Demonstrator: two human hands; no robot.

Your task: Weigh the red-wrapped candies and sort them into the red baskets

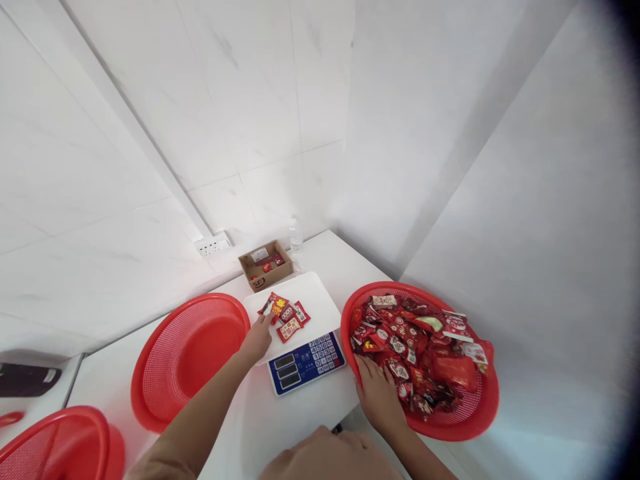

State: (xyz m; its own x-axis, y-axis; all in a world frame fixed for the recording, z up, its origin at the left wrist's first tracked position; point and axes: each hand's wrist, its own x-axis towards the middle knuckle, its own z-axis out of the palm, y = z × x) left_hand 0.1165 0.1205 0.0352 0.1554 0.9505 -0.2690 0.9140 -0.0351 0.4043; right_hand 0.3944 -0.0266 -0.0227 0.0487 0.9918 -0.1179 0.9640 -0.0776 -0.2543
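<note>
My left hand [257, 339] is over the white weighing tray [318, 300] of a digital scale, its fingers closed at the edge of a red snack packet [278, 307]. Several other small wrapped packets [290, 328] lie beside it on the tray. On the right, a round red mesh basket [483, 417] is filled with a heap of mostly red wrapped snacks [400, 343]. My right hand [379, 393] is hooked over the near left rim of this basket, fingertips inside against the packets.
The scale's blue keypad panel [307, 362] faces me. Behind the tray stand a small cardboard box [265, 267] with red packets and a clear bottle [295, 235]. Red baskets [143, 373] sit to the left. Walls border the white table; a socket strip [213, 245] is mounted there.
</note>
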